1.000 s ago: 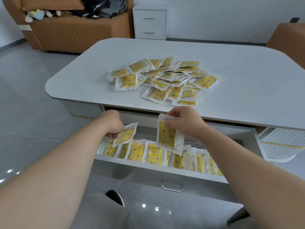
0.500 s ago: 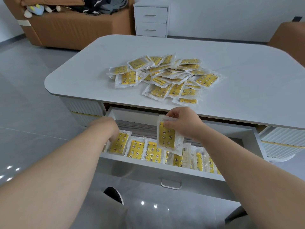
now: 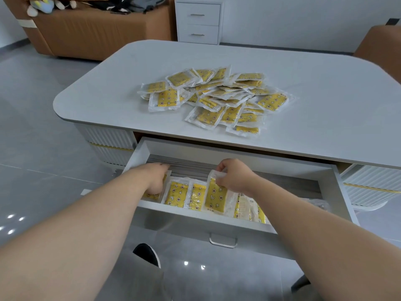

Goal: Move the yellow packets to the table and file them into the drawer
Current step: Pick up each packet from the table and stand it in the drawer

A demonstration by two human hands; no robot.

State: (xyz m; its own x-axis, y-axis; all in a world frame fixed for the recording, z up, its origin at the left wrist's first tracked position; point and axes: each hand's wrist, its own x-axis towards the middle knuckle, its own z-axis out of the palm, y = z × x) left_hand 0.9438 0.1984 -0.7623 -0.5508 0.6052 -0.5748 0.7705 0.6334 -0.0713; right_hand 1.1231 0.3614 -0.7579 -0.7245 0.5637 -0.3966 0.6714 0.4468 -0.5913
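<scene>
Table (image 3: pixel 104 98): white top with rounded corners; the drawer below its front edge is pulled out towards the camera.
Drawer (image 3: pixel 184 224): white walls, grey floor; a metal handle (image 3: pixel 223 241) is fixed to the front panel.
Loose pile of yellow packets (image 3: pixel 217 98): spread on the table top near the front edge, the packets overlapping, each in a clear wrapper.
Filed row of packets (image 3: pixel 176 195): stood on edge along the front wall of the drawer, side by side from the left end to right of centre.
Right hand (image 3: pixel 235 177): one yellow packet (image 3: pixel 217 197) is pinched at its top edge between thumb and fingers; it is held upright, its lower part set among the filed row.
Left hand (image 3: pixel 156 181): lowered into the left end of the drawer, onto the leftmost packet (image 3: pixel 152 195); the fingertips are hidden, so the grip cannot be told.
Background: a brown sofa (image 3: pixel 86 33) and a white cabinet (image 3: pixel 198 22) stand behind the table.
</scene>
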